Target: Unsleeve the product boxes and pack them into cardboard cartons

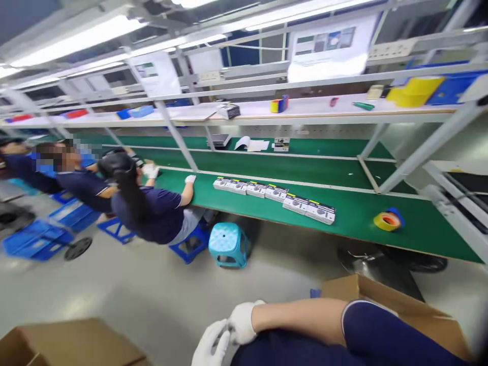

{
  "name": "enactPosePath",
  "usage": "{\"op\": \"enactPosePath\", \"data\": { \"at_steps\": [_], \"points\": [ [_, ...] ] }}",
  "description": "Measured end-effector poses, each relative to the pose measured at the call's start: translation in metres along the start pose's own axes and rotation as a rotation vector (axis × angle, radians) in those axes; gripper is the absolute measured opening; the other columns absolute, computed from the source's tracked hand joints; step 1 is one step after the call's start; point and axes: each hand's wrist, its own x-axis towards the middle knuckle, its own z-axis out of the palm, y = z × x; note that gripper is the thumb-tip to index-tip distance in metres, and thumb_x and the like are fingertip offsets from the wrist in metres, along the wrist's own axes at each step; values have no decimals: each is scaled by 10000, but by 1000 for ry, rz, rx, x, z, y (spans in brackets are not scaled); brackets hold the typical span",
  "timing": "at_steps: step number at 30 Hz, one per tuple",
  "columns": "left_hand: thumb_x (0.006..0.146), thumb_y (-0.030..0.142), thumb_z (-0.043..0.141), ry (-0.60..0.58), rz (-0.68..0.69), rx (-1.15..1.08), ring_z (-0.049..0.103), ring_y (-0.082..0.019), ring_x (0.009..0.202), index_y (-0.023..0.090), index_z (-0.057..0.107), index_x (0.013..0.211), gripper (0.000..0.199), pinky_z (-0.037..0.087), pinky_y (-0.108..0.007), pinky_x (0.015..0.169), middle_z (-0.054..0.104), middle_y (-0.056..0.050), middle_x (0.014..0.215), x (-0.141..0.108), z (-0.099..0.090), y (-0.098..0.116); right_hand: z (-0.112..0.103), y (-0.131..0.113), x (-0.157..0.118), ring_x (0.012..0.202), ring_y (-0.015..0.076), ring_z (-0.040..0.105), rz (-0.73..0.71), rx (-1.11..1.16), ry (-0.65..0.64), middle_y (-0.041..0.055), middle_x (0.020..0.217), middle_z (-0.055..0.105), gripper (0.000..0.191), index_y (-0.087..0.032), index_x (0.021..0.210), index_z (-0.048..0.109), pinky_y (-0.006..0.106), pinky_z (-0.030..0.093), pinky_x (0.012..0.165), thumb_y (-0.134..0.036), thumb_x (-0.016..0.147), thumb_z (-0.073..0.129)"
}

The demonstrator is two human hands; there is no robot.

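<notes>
Both of my hands wear white gloves and meet low in front of my body, at the bottom of the head view. My left hand [212, 344] has its fingers bent, thumb and finger curving together against the other glove; what they pinch, if anything, is hidden. Touching it, my right hand [243, 322] shows mostly its back, and its fingers are largely out of sight. Away from my hands, a row of several small white and black boxes [275, 192] with yellow marks lies along the front of the green bench [244, 203].
A roll of yellow tape [388, 221] sits at the bench's right. Open cardboard cartons stand at lower left [72, 345] and lower right [404, 310]. A turquoise stool [224, 239] stands by the bench. A co-worker [152, 208] in white gloves sits left, others beyond. Above runs a shelf [259, 109].
</notes>
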Motion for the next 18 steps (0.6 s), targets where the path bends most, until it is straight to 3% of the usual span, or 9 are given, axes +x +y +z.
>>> {"op": "enactPosePath", "data": {
  "at_steps": [2,4,8,12,15,18],
  "points": [
    [853,565,563,-155,3,9,700,-291,1196,276,798,1089,442,589,-369,1031,759,-55,1229,56,-9,10,-35,37,-2,967,366,764,72,59,79,140,993,799,332,-200,955,802,455,603,780,-424,839,588],
    [853,561,565,-289,0,59,684,-285,1226,242,783,1126,473,567,-361,1059,741,-76,1273,106,-9,22,-56,73,-13,1044,379,740,160,145,206,172,1089,780,413,-175,1068,792,473,584,832,-436,867,543],
    [889,536,518,-532,117,215,669,-281,1240,214,767,1160,489,509,-390,1112,735,-92,1283,195,9,41,-63,136,-44,1084,335,717,362,329,395,150,1137,763,405,-191,1098,782,412,538,890,-420,887,522],
    [908,537,516,-712,306,373,660,-295,1242,184,761,1198,519,466,-409,1131,730,-124,1287,292,40,76,-49,181,-65,1064,293,706,578,488,536,137,1094,761,352,-186,1036,777,358,492,911,-353,911,493],
    [939,518,507,-786,482,502,662,-297,1233,182,756,1226,507,469,-393,1110,728,-134,1289,371,72,123,-47,210,-70,1044,277,703,716,584,618,136,1097,757,365,-181,1077,765,339,479,901,-336,939,465],
    [980,470,480,-817,673,629,654,-290,1232,172,735,1267,486,470,-381,1096,715,-135,1311,447,115,177,-59,241,-68,1088,271,694,832,660,679,138,1148,755,373,-177,1132,757,328,468,932,-328,956,465]
  ]
}}
